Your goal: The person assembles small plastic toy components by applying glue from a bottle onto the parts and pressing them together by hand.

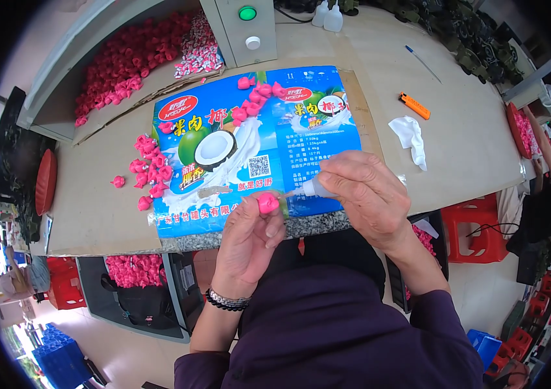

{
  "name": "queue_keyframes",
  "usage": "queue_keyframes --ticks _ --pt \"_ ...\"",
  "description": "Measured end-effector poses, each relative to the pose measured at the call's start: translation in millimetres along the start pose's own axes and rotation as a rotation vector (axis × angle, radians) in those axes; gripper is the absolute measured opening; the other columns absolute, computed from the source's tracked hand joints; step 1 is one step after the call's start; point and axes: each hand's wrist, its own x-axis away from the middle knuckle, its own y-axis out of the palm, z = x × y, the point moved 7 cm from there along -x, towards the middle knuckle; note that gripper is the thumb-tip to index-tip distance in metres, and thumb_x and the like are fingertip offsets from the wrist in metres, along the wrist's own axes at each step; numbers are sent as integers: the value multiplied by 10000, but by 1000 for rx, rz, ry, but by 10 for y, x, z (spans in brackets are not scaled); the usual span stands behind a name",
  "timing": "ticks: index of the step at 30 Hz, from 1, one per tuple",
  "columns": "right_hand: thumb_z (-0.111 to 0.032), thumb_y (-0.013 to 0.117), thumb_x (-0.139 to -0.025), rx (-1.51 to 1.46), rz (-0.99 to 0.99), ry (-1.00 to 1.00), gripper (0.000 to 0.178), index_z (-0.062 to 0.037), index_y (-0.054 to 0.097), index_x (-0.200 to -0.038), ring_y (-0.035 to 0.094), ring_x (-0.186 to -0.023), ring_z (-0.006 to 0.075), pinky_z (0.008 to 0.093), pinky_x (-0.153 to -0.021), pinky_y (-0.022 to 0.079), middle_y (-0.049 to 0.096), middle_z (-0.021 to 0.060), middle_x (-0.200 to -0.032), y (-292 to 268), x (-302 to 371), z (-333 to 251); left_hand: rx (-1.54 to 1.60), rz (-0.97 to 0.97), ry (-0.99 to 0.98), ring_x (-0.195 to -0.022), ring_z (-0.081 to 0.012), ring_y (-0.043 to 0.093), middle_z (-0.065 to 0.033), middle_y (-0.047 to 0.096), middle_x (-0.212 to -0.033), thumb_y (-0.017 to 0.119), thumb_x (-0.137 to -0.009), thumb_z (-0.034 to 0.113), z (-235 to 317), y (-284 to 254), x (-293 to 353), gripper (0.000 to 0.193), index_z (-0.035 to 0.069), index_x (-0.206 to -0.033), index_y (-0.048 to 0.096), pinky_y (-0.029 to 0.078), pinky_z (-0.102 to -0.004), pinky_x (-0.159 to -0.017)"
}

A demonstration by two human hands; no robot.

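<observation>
Between the thumb and fingers of my left hand (244, 235) is a small glossy pink plastic piece (267, 203), held near the table's front edge. My right hand (374, 200) grips a small white squeeze bottle (313, 188), tilted so that its thin tip points left at the pink piece. Whether tip and piece touch, I cannot tell. Under both hands lies a blue printed cardboard sheet (239, 165) with coconut pictures. Several like pink pieces (152, 165) rest along its left side, and another row (257, 100) crosses its upper middle.
A grey-white housing (243, 32) stands at the back, with a heap of pink pieces (129, 55) beside it. On the right lie an orange lighter-like tool (414, 106), a crumpled white tissue (409, 139) and a thin pen (423, 63). White bottles (333, 18) stand behind. A red stool (473, 227) is at right.
</observation>
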Motion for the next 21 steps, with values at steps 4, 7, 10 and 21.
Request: queue_keyframes --ticks 4,7,10,21 --pt "21 736 -649 20 61 -17 288 -19 679 -929 657 -829 271 336 -680 542 671 104 -927 -34 28 39 6 -49 100 -729 -126 469 -47 580 -917 631 -915 225 84 63 -31 271 34 -1095 565 403 -234 -575" --pt "40 739 -644 -24 64 25 307 -25 680 -939 657 -833 271 335 -682 544 672 101 -926 -38 36 58 -27 -67 127 -797 -136 502 -54 593 -986 680 -874 149 121 85 -21 275 50 -1101 559 436 -238 -636" --pt "42 741 -645 -32 57 30 311 -24 679 -943 658 -834 270 333 -685 545 672 100 -929 -6 62 58 -79 -27 156 -838 -144 528 -67 601 -1043 691 -864 128 144 72 -5 257 55 -1073 560 455 -243 -676" --pt "44 740 -650 -36 51 30 300 -23 682 -937 659 -826 263 338 -687 544 670 97 -924 7 68 46 -101 -92 209 -839 -129 587 -76 612 -1048 666 -879 77 197 142 29 202 53 -1050 560 483 -260 -720"
